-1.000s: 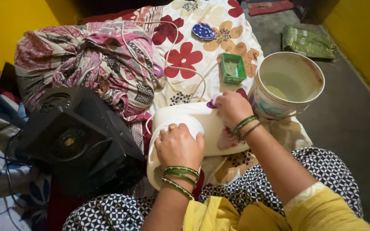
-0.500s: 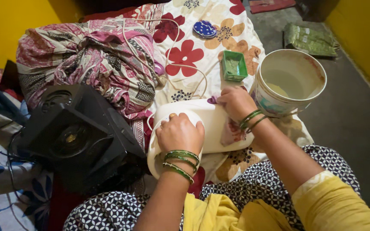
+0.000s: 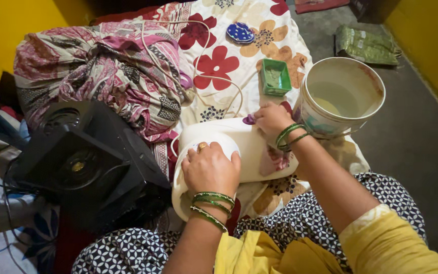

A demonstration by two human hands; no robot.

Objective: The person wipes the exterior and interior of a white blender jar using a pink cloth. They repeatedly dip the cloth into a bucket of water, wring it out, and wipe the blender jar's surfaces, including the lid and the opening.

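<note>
The person wore a mustard-yellow top with short sleeves; the right sleeve (image 3: 381, 238) ended above the elbow in a paler, cream-coloured patterned edge. More of the same yellow cloth (image 3: 259, 251) bunched in loose folds at the waist. Over the lap lay a dark garment (image 3: 330, 213) printed all over with small white petal-like shapes in a regular grid. On the left wrist sat a stack of thin green bangles (image 3: 212, 203) with glinting gold edges. The right wrist carried a similar set of green bangles (image 3: 291, 136). A gold ring (image 3: 202, 146) showed on one finger of the left hand (image 3: 210, 170).
</note>
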